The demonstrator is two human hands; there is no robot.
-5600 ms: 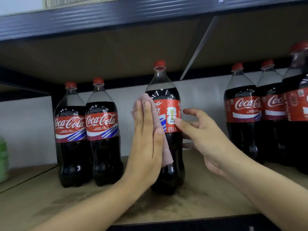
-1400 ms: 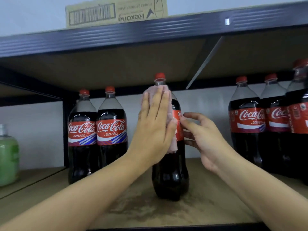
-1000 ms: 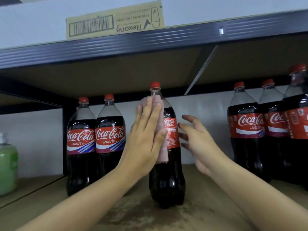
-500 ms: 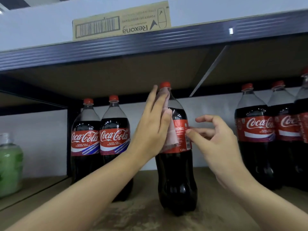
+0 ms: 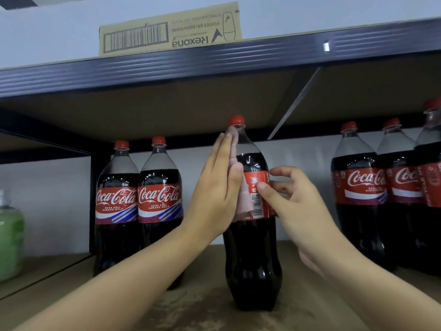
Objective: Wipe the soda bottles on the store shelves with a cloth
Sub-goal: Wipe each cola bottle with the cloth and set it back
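A large cola bottle (image 5: 253, 254) with a red cap stands upright at the middle of the wooden shelf (image 5: 202, 306). Its barcode side faces me. My left hand (image 5: 214, 194) lies flat against the bottle's left side and presses a pink cloth (image 5: 244, 201) onto it, from the neck down to the label. My right hand (image 5: 293, 204) touches the label's right side with thumb and fingertips. Most of the cloth is hidden behind my left hand.
Two cola bottles (image 5: 138, 211) stand at the back left, three more (image 5: 381, 199) at the right. A green bottle (image 5: 9, 242) sits at the far left edge. The upper shelf (image 5: 214, 63) carries a cardboard box (image 5: 169, 29).
The bottle has turned, so the barcode now faces me. My left hand with the cloth has slid round to the bottle's left side. My right hand has shifted its fingertips on the label.
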